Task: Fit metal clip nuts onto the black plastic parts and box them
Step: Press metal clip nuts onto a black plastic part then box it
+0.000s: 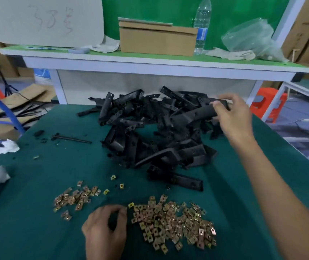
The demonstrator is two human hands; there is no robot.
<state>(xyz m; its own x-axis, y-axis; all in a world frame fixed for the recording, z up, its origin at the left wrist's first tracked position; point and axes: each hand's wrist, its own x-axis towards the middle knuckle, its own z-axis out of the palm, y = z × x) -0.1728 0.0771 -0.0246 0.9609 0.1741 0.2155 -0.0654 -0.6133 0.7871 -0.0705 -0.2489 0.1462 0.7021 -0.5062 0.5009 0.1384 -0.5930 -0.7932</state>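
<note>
A heap of black plastic parts [150, 132] lies in the middle of the green table [37, 231]. My right hand [234, 117] reaches to the heap's far right and grips one long black part [193, 114] at its end. Two spreads of brass-coloured clip nuts lie near me: a large one [174, 222] at centre right and a smaller one [73, 198] to the left. My left hand [105, 228] rests at the large spread's left edge with its fingers curled; whether it pinches a nut is hidden.
A thin black rod [71, 138] and small black scraps lie left of the heap. White rags sit at the table's left edge [6, 147]. Behind stands a shelf with a cardboard box [157, 38], a water bottle [202, 25] and a plastic bag [251, 38].
</note>
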